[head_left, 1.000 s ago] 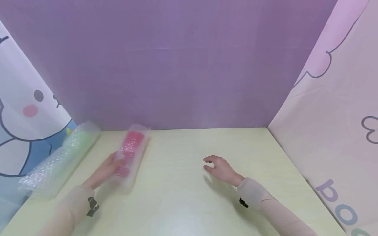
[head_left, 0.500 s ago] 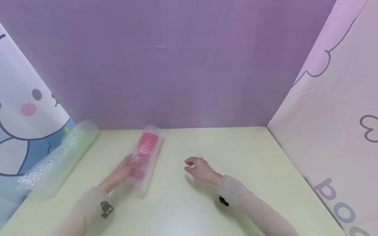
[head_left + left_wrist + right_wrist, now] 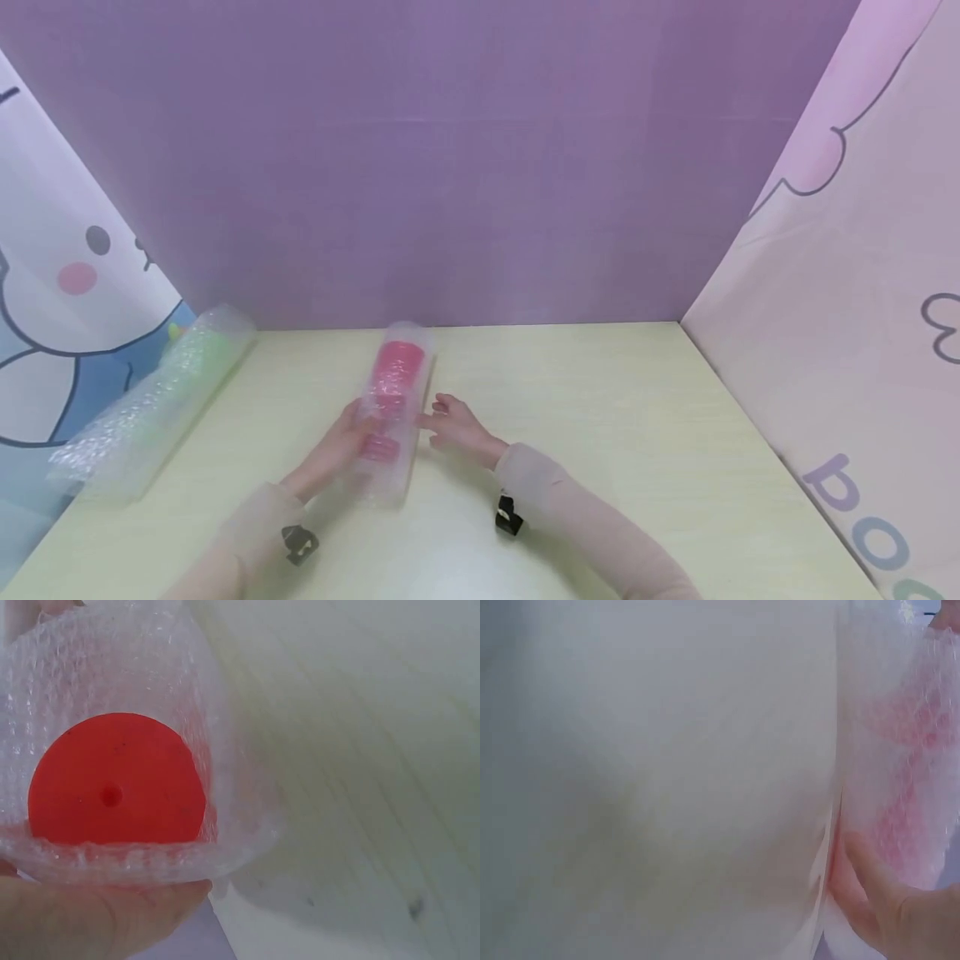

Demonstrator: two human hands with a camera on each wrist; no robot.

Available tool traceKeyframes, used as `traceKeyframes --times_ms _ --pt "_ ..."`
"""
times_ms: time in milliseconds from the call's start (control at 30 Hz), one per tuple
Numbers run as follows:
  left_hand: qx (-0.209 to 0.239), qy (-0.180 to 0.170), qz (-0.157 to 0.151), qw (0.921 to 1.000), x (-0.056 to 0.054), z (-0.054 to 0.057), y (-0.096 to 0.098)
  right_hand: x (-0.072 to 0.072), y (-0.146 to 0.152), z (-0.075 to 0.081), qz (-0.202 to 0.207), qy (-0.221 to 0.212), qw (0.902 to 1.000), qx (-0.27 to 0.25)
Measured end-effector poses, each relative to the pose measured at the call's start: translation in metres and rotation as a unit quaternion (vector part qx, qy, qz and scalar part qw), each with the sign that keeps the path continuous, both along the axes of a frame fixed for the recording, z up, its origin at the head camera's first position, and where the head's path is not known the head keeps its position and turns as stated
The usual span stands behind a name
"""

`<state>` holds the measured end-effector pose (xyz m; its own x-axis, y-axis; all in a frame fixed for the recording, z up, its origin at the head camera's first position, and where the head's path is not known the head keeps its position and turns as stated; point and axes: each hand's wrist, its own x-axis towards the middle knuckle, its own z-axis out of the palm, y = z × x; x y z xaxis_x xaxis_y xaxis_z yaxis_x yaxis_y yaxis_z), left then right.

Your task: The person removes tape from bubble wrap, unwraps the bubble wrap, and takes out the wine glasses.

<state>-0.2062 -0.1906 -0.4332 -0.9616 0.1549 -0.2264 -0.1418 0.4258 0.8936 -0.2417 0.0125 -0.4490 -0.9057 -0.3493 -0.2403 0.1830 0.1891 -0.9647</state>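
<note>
A long red object in clear bubble wrap point(image 3: 391, 392) lies tilted across the middle left of the table in the head view. Its flat, round red end point(image 3: 116, 784), with a small dimple at the centre, shows in the left wrist view through the open end of the wrap. My left hand point(image 3: 335, 444) grips the bundle from its left side, the thumb over the wrap. On the right side, my right hand point(image 3: 462, 429) has its fingertips at the bundle's edge. In the right wrist view these fingers point(image 3: 874, 874) overlap the bubble wrap, loosely bent.
A second bubble-wrapped bundle, pale green point(image 3: 168, 400), lies along the table's left edge. The pale wooden table point(image 3: 585, 367) ends at a purple wall point(image 3: 480, 183) behind. Printed panels point(image 3: 847, 333) stand on both sides.
My left hand has carried the red bundle rightward toward the middle. My right hand has moved left from the middle right until its fingertips meet the bundle's right edge. The green bundle has not moved.
</note>
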Motion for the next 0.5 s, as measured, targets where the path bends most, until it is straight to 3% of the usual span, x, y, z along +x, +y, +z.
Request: traceKeyframes --times_ms 200,500 --pt "0.017 0.004 -0.003 0.9998 0.003 0.000 0.009 0.006 -0.009 0.002 -0.012 -0.039 0.9966 -0.071" --pt "0.050 0.000 -0.011 0.9987 0.006 -0.006 0.026 0.010 0.015 0.003 0.037 -0.010 0.9975 -0.060"
